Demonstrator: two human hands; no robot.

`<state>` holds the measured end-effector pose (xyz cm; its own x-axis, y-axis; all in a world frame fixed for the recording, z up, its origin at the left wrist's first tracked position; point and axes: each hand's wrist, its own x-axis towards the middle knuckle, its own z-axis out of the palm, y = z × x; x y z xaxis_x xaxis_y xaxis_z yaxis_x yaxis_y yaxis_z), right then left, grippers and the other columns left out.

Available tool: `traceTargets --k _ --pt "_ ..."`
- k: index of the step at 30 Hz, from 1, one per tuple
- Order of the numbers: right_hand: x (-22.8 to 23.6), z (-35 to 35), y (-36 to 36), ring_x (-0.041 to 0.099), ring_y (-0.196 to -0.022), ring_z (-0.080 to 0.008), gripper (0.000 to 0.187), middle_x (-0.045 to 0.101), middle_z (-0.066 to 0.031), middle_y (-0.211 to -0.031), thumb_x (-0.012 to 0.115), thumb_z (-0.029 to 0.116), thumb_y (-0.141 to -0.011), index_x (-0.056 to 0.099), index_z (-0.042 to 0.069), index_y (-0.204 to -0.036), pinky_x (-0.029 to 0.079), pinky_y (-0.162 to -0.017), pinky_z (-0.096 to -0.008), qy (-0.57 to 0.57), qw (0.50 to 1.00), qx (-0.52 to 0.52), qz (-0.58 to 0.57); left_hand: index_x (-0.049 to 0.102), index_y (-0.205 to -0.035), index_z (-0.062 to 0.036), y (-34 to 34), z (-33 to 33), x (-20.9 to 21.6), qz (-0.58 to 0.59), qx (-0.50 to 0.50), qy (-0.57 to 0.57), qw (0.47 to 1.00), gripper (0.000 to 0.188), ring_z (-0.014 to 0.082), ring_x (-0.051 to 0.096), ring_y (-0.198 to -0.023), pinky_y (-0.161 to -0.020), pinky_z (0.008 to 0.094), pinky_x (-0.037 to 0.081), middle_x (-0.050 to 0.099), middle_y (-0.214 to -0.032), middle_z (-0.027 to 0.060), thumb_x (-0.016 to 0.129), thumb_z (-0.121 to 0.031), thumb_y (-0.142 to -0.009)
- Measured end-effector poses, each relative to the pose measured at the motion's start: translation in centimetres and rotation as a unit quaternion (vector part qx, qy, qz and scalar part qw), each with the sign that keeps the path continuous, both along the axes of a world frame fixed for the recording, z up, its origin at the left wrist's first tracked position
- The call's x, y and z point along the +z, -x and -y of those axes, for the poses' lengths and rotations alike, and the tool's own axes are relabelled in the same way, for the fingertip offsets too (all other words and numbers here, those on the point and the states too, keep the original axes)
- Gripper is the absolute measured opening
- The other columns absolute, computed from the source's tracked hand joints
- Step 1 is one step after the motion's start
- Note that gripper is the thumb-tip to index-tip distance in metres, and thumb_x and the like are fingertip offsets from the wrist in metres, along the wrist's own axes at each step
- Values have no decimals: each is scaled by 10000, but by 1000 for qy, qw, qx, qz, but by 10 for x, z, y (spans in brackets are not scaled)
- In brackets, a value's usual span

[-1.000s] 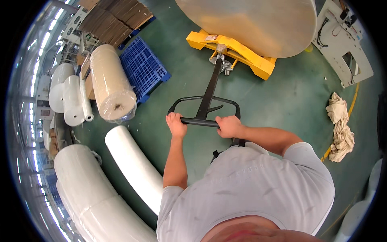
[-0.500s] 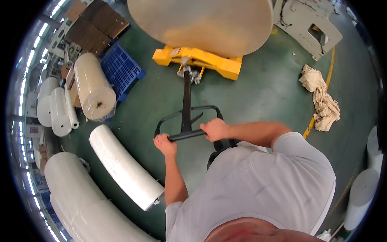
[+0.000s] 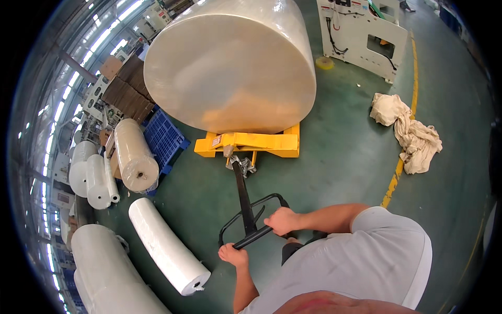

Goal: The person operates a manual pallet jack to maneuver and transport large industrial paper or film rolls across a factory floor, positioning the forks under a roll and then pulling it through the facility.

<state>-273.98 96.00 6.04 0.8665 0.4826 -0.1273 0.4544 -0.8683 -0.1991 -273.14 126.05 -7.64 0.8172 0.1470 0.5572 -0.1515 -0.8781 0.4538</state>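
A: Green factory floor [image 3: 334, 157], a yellow line [image 3: 397, 172] painted along the right. A white machine cabinet [image 3: 361, 31] is set at the far side; a heap of cream cloth [image 3: 410, 133] is left lying on the line.

B: The load is noted: a very large wrapped roll [image 3: 230, 68], carried on the yellow pallet jack [image 3: 248, 144] straight ahead. The black loop handle [image 3: 253, 222] is gripped at its near bar. The left hand [image 3: 234, 255] is clenched round the bar's left end, the right hand [image 3: 282, 220] closed on its right part.

A: Risks?

B: The view past the roll is blocked, so the cabinet could be struck if the jack is pushed forward. A wheel could be snagged by the cloth if the path is swung right.

A: And left?

B: A white roll [image 3: 167, 246] is lying on the floor near the left hand, with more rolls [image 3: 112, 167] and a blue pallet [image 3: 164, 138] beyond. Clearance there is judged tight; a sharp turn could shift the overhanging load.
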Motion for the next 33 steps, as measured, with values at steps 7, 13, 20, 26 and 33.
traceTargets --k 7,13,20,26,33 --pt "86 -11 251 775 -884 -434 310 795 -180 -923 703 248 -843 683 69 -1096 590 -774 -582 46 999 2 -13 726 -1049 -109 275 -34 96 -157 -88 -31 983 344 388 548 -1239 -1174 579 329 631 -1113 114 819 -142 -720" --pt "112 -13 460 767 -924 -398 328 781 -144 -945 762 306 -832 678 85 -1060 582 -822 -545 56 998 13 37 756 -1130 -127 485 -54 124 -152 -141 -70 976 395 345 591 -1189 -1103 573 363 698 -1131 91 832 -220 -754" --pt "126 3 699 732 -892 -328 388 704 -67 -865 858 338 -725 604 122 -923 545 -797 -487 24 992 2 126 770 -1089 -104 721 -43 155 -150 -221 -81 960 343 345 633 -1117 -1031 521 420 721 -1057 101 851 -302 -821" --pt "199 28 846 692 -865 -305 390 657 -48 -871 868 283 -678 575 138 -890 519 -778 -457 -22 975 51 215 775 -1119 -72 857 -54 237 -201 -337 -74 917 380 357 682 -1055 -953 488 470 736 -1071 129 856 -347 -871" --pt "353 17 835 657 -835 -318 318 624 -63 -851 839 189 -682 617 139 -904 486 -730 -452 -128 894 54 427 726 -1028 -60 869 -91 375 63 -315 31 947 284 385 683 -932 -801 495 555 701 -978 150 839 -117 -773"
